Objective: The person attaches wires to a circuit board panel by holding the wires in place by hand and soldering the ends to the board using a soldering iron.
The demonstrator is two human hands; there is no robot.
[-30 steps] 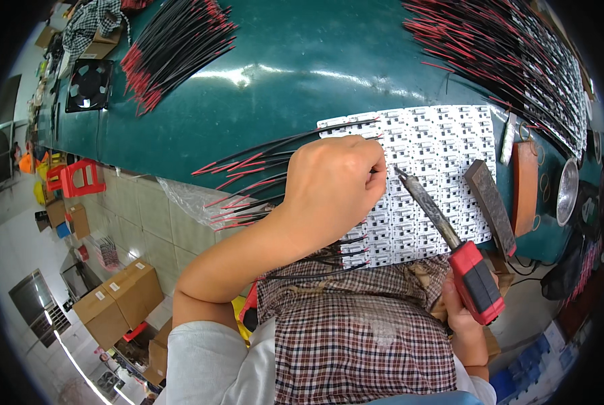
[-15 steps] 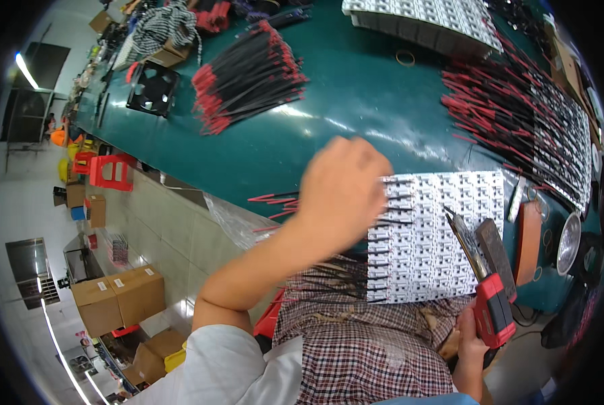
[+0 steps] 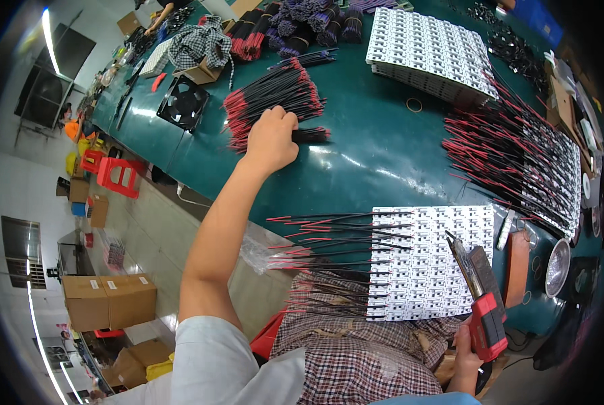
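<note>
Table: green top point(image 3: 383, 162), covered with bundles of wire and sheets of small white boards.
Left hand point(image 3: 269, 138): reached far out and closed around a few red-and-black wires point(image 3: 275, 94) at the near edge of the loose pile.
Right hand point(image 3: 465, 358): low by the lap, gripped around the red handle of a soldering iron point(image 3: 481, 304), tip pointing up toward the near board sheet.
Near sheet point(image 3: 430, 260): lies at the table's front edge; wires already stick out leftward from its left side, most rows appear wired.
Done so far: judging by the wired boards fanned out at the right point(image 3: 518, 162), much is finished.
Left: a stack of bare sheets point(image 3: 430, 47) waits at the far side.
</note>
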